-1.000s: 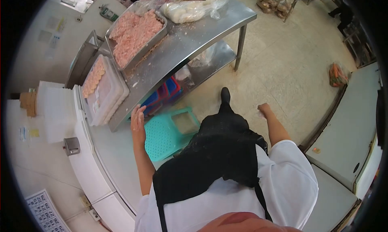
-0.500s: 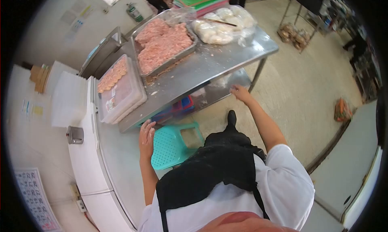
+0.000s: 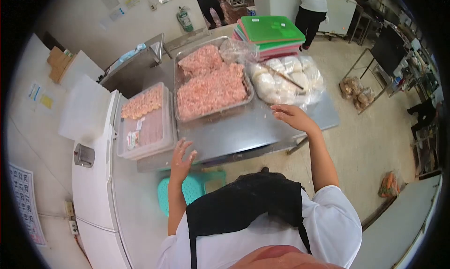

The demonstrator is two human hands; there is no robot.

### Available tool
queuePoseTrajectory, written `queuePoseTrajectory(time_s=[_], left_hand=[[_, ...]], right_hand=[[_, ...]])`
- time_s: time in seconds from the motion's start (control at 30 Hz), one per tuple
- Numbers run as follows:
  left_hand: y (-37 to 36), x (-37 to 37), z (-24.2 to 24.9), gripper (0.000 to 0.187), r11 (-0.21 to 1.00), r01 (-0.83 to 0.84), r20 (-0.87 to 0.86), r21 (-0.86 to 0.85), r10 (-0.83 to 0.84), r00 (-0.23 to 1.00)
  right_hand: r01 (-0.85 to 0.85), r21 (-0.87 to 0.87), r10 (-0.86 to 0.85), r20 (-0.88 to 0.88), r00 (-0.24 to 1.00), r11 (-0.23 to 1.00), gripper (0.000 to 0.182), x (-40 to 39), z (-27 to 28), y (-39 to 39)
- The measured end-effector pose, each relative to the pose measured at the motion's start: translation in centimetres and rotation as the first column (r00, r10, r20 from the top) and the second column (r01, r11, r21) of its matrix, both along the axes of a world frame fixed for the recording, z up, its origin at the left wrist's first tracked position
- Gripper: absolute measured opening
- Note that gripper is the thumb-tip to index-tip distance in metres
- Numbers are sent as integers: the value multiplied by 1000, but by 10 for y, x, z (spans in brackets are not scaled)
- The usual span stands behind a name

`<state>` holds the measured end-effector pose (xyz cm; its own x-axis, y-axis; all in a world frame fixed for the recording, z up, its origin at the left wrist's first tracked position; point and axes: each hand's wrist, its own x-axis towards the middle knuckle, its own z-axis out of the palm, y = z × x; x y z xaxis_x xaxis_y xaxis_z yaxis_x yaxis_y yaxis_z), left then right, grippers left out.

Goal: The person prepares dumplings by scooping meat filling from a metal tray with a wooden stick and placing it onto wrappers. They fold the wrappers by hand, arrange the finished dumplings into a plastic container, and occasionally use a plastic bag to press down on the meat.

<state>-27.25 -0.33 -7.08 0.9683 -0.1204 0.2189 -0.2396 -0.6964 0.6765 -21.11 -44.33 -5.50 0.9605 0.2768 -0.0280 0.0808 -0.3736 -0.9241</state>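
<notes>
My left hand (image 3: 182,160), white residue on its fingers, is raised by the near table edge with fingers apart and nothing in it. Closest to it is a clear plastic container (image 3: 154,133) with rows of shaped meat pieces at its far end. My right hand (image 3: 294,117) reaches over the table, fingers stretched out and holding nothing, just short of a clear plastic bag of round white dough-like pieces (image 3: 276,84). A thin brown stick (image 3: 283,76) lies across that bag. Between them, a metal tray (image 3: 249,96) holds ground pinkish meat (image 3: 211,91).
These things stand on a steel table (image 3: 225,135). Green and pink boards or lids (image 3: 272,30) are stacked at its back. A turquoise plastic stool (image 3: 176,194) is below on the left, beside a white freezer (image 3: 93,194). Two people (image 3: 311,11) are in the background.
My right hand has risen from beside the table to above it, near the bag. My left hand stays by the near edge, fingers more spread. The view has tilted up, showing more of the room.
</notes>
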Motion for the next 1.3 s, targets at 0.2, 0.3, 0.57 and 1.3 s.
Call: queuePoseTrajectory(time_s=[0.2, 0.3, 0.57, 1.3], left_hand=[[-40, 57, 13, 42, 999, -6, 31, 43, 5, 999], [-61, 73, 19, 42, 997, -35, 9, 70, 34, 999], [-61, 105, 34, 39, 994, -36, 105, 105, 25, 994], [-107, 298, 45, 32, 942, -16, 190, -336, 84, 978]], right_hand=[[98, -173, -86, 76, 993, 980, 37, 54, 36, -43], [153, -94, -134, 180, 975, 984, 35, 93, 25, -52], [423, -421, -233, 430, 872, 802, 37, 259, 3, -17], [-20, 427, -76, 206, 976, 904, 27, 250, 42, 163]])
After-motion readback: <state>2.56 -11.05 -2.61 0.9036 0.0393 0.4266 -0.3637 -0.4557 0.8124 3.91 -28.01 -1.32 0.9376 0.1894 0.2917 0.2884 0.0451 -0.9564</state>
